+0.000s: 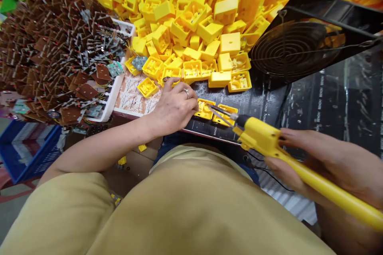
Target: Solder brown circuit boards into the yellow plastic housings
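My left hand [175, 105], with a ring on one finger, rests curled on the dark work mat [263, 101]. Its fingertips press on a small yellow plastic housing [204, 109] that lies beside a second housing [225, 114]. My right hand [323, 159] grips a yellow soldering iron [271, 141] by its long handle. The iron's metal tip [220, 112] points left and hovers just over the two housings. A big heap of yellow plastic housings [197, 20] covers the table behind.
A white tray [115, 91] at left is piled with brown circuit boards [56, 48] and wires. A black fan with a wire grille [299, 44] stands at right. A blue basket [28, 147] sits low at left. My yellow-clad lap fills the foreground.
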Demonstrator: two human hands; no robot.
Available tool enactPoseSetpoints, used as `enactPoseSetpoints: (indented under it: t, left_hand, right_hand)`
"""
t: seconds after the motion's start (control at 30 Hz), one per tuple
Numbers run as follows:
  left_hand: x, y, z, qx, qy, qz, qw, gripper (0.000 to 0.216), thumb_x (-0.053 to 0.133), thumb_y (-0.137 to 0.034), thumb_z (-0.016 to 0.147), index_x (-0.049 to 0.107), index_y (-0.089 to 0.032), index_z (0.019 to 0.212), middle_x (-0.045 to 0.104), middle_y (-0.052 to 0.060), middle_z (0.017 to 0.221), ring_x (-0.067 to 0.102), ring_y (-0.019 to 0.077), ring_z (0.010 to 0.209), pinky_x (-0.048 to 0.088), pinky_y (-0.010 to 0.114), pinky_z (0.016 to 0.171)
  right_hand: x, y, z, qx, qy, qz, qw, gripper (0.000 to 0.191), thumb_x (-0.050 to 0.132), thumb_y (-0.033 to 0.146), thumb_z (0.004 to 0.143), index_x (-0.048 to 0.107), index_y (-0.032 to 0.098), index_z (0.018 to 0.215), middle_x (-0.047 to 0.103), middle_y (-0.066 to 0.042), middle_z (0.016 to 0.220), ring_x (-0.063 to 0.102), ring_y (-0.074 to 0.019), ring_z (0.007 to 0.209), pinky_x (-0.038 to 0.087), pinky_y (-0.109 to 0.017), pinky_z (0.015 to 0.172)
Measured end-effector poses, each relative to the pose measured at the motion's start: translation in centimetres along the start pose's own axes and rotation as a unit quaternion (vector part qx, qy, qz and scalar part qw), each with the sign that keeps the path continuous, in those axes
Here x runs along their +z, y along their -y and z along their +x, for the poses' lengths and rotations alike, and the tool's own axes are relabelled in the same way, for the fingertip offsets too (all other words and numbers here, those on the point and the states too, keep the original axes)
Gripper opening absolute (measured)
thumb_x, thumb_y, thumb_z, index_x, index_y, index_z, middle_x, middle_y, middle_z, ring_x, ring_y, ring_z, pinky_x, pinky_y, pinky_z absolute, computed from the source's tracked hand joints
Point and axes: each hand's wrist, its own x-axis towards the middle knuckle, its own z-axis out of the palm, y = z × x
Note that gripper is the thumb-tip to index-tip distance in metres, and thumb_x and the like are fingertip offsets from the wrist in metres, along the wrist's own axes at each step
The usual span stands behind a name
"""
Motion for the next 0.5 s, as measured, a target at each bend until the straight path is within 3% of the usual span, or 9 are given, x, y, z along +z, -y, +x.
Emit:
enactPoseSetpoints:
  t: [0.1,0.27,0.5]
  left_hand:
    - [0.0,0.0,0.1,-0.004,0.0,0.003,1.0,0.023,0.057,-0.019,0.097,0.074,-0.019,0.082,0.078,0.004,0.095,0.064,0.0255,0.104,0.041,0.053,0.107]
    - [-0.1,0.0,0.3,-0.012,0.017,-0.009,1.0,0.022,0.058,-0.019,0.095,0.074,-0.019,0.08,0.078,0.004,0.095,0.063,0.0263,0.104,0.04,0.053,0.106]
    - [0.0,0.2,0.2,-0.005,0.002,-0.009,1.0,0.021,0.058,-0.016,0.094,0.074,-0.018,0.08,0.078,0.004,0.095,0.065,0.0256,0.102,0.042,0.051,0.104]
  right_hand:
    - [1.8,0.5,0.8,-0.066,-0.011,0.044,0.997,0.039,0.068,0.025,0.097,0.058,0.023,0.134,0.075,-0.002,0.086,0.073,-0.0148,0.075,0.061,-0.023,0.067]
    - [2.7,0.8,1.1,-0.039,-0.012,0.055,0.998,0.003,0.065,0.027,0.098,0.065,0.025,0.1,0.073,0.001,0.081,0.072,-0.014,0.069,0.062,-0.023,0.063]
    - [2.4,0.6,1.7,-0.055,0.0,0.032,0.998,0.007,0.064,0.027,0.1,0.063,0.022,0.094,0.071,-0.001,0.078,0.072,-0.012,0.07,0.062,-0.021,0.067]
